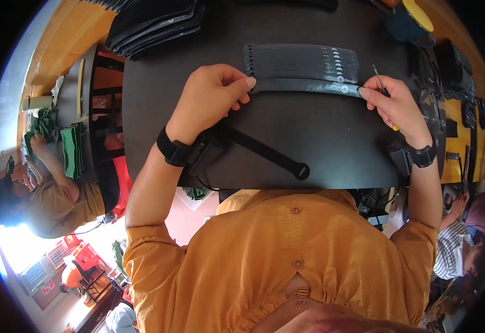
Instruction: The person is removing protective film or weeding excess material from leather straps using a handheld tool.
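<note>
A long dark strap (303,86) is stretched flat across the black table (320,144), just in front of a neat stack of similar straps (301,62), so that its length is kept taut and aligned with them. Its left end is pinned under the curled fingers of the left hand (209,100). Its right end is pressed down by the right hand (398,108), in which a thin metal tool (379,79) is also gripped. Both wrists are banded in black and both forearms are extended forward. A separate black strap (270,152) lies loose nearer the body, and a dark cup (412,22) stands at the far right.
</note>
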Demonstrator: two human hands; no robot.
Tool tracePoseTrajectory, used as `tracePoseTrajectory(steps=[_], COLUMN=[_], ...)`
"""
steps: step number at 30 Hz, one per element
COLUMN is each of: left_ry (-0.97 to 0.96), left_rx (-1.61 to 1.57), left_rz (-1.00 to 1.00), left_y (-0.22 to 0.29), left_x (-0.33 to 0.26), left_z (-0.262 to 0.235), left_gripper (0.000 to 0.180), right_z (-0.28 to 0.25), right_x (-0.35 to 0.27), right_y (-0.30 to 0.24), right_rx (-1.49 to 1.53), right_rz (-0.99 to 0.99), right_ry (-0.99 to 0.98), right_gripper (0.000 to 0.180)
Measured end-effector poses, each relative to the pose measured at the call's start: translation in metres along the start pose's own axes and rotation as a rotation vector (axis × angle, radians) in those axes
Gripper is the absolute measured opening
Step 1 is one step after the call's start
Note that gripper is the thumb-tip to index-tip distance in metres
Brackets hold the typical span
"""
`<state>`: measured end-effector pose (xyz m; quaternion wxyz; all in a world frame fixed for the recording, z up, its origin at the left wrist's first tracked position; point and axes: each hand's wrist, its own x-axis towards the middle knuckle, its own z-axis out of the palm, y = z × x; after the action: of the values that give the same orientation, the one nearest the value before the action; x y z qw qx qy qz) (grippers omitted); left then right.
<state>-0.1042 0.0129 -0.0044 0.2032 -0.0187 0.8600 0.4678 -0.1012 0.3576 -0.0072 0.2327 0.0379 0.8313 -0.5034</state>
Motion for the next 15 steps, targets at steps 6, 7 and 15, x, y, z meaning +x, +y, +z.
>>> tracePoseTrajectory(steps=[6, 7, 15], left_ry=[-0.001, -0.005, 0.014], left_rx=[-0.035, -0.036, -0.039], left_rz=[-0.078, -0.078, -0.131], left_y=[-0.0021, -0.0014, 0.0023], left_x=[0.007, 0.0075, 0.0072], left_z=[-0.0002, -0.0002, -0.0004], left_gripper=[0.026, 0.026, 0.024], right_z=[0.0008, 0.0011, 0.0041], right_x=[0.0033, 0.0034, 0.0043], right_y=[0.001, 0.0011, -0.0014], right_rx=[0.024, 0.024, 0.018], right_rz=[0.021, 0.025, 0.061], right_ry=[0.021, 0.023, 0.04], right_gripper=[0.022, 0.022, 0.023])
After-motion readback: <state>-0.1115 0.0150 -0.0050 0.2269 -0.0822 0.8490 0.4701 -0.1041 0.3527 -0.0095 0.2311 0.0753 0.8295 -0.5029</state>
